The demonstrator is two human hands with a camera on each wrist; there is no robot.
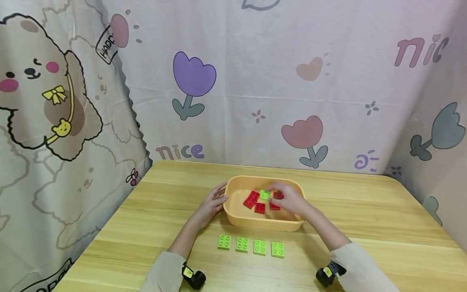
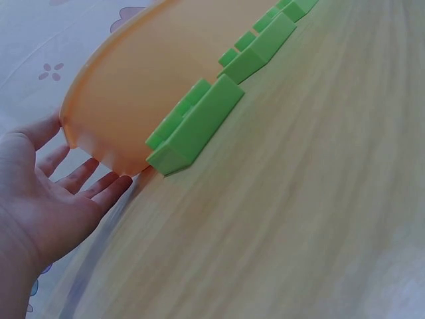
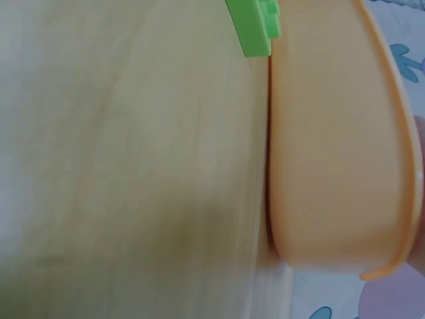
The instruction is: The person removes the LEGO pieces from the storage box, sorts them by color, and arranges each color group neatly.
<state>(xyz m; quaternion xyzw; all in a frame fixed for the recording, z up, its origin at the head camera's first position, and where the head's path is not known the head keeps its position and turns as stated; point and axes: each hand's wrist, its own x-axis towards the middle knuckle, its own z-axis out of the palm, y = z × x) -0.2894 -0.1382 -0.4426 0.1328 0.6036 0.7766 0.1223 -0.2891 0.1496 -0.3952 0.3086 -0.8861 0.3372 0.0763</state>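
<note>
My left hand (image 1: 211,205) rests against the left end of a yellow-orange plastic basin (image 1: 233,219), fingers spread and fairly straight along its outside. In the left wrist view the fingertips (image 2: 123,183) touch the basin's wall. My right hand (image 1: 288,198) reaches down inside the basin, thumb and index finger apart at the right side of a light green toy brick (image 1: 264,195). Red toy bricks (image 1: 260,208) lie around it, some partly covered by this hand. Only a sliver of the right hand shows in the right wrist view, behind the basin's rim.
Several light green bricks (image 1: 242,244) stand in a row on the wooden table (image 1: 146,243), in front of the basin. A printed curtain (image 1: 248,81) hangs behind the table and along its sides. Both wrists carry small black cameras (image 1: 197,280).
</note>
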